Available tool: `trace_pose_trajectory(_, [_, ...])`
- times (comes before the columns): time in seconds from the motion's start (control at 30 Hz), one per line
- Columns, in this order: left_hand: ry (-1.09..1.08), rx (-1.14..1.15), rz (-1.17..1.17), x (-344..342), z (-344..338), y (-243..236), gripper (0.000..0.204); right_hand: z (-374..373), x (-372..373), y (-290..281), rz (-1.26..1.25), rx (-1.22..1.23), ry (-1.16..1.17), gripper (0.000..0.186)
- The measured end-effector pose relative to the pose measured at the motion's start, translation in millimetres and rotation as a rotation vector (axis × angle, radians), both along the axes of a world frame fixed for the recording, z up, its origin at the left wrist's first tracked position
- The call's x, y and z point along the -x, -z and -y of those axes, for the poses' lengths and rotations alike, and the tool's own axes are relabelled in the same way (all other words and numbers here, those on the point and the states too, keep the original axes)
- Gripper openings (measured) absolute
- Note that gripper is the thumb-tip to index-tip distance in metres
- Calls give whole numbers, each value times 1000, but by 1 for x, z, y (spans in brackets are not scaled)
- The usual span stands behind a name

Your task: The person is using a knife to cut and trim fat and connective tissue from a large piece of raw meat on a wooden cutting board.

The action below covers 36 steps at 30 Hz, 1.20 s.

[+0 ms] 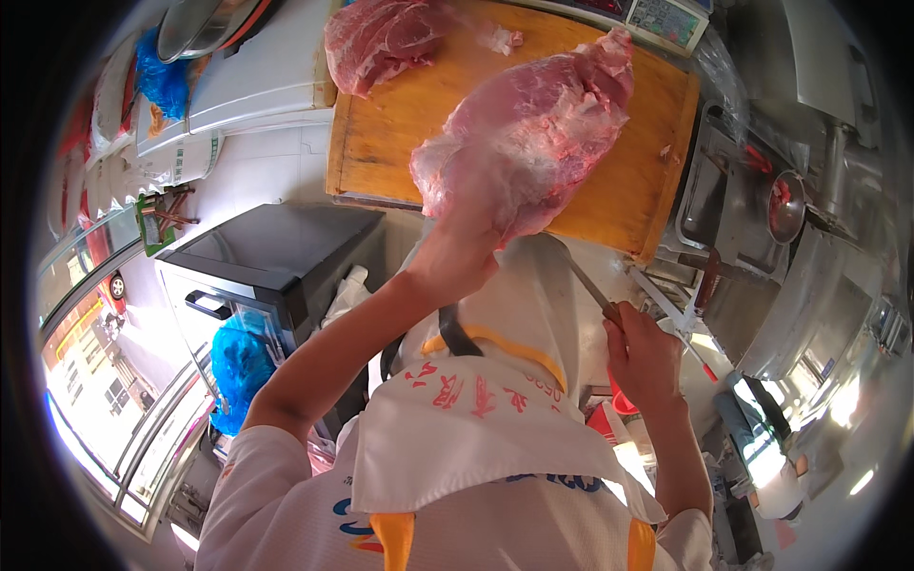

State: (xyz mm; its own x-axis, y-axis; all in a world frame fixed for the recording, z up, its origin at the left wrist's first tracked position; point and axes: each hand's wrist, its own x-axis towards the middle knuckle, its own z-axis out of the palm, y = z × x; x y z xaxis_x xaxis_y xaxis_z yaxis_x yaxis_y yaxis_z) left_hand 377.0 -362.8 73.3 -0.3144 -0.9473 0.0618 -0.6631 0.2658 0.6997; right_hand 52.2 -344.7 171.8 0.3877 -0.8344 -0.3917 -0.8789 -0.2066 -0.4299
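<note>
A large piece of raw pork point(543, 124) lies diagonally on an orange wooden board point(647, 152). My left hand point(457, 252) is at its lower end, over the board's front edge, with the fingers closed on the meat and partly blurred. In my right hand point(643, 352), low beside the board, is a long knife point(588, 285), its blade angled up and left. A second chunk of meat point(376, 38) sits at the board's back left, with a small scrap point(500, 38) beside it.
A scale point(666, 19) stands behind the board. A black-topped appliance point(271, 238) with blue bags point(238, 366) is at left, below a white surface point(257, 67). At right are metal trays point(719, 186), a bowl point(785, 205) and a steel machine point(819, 67). My white apron point(457, 419) is below.
</note>
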Motion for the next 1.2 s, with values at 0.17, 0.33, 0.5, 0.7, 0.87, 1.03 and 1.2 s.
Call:
trace_pose_trajectory(0.17, [35,104,64,2,8,-19,36,19,-19,10,208,65,152,15])
trace_pose_trajectory(0.33, [149,310,150,7,21,29,44,32,-32,23,291,90,228,12])
trace_pose_trajectory(0.5, [271,331,166,0,28,35,47,24,-42,29,323,46,226,13])
trace_pose_trajectory(0.7, [228,424,42,-9,27,38,31,21,-67,45,275,56,166,15])
trace_pose_trajectory(0.87, [259,352,75,-18,22,40,30,-4,-54,33,-4,12,33,17])
trace_pose_trajectory(1.03, [272,326,81,-22,20,38,33,-16,-43,4,34,10,76,16])
trace_pose_trajectory(1.2, [280,273,57,-20,23,32,29,13,-79,32,50,28,74,19])
